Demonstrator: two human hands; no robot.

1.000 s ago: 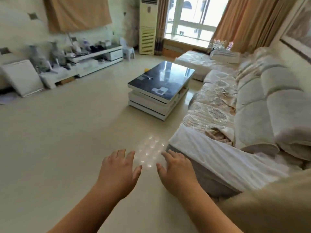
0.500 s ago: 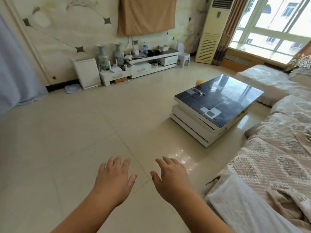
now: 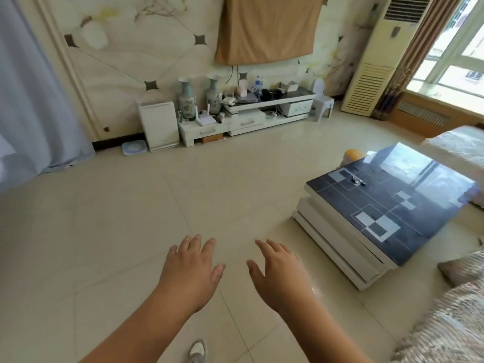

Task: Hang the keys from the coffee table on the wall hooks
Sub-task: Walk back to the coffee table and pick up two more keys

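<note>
**Ana:** Both hands are out front, low centre of the head view. Left hand [image 3: 190,273] palm down, fingers loosely spread, nothing in it. Right hand [image 3: 279,273] the same: spread wide, empty, hovering over the floor [image 3: 117,231].

**Ben:** And the keys?

**Ana:** Small metal cluster, keys [image 3: 357,180], right of frame, lying on the dark glossy worktop [image 3: 392,210] towards its far-left corner. Well apart from either hand. So by my reading the pickup has not begun.

**Ben:** What could trip this up?

**Ana:** Several things. That worktop is shiny and full of window reflections, and the keys are tiny and flat against it. A pinch could skid them along the glass, and they sit not far from the edge, so a clumsy sweep might knock them to the tiles.

**Ben:** Anything near the route?

**Ana:** An orange ball [image 3: 353,155] sits on the floor just beyond the worktop's far corner, and the sofa cover [image 3: 445,323] crowds the lower right. Catch a foot on either while leaning in and the reach goes off.

**Ben:** And the hooks?

**Ana:** Cannot see any. The wall in the upper half shows a covered screen [image 3: 267,27] and a low TV stand [image 3: 269,106], no hooks I can make out. Searching with loose keys dangling risks dropping one.
</note>
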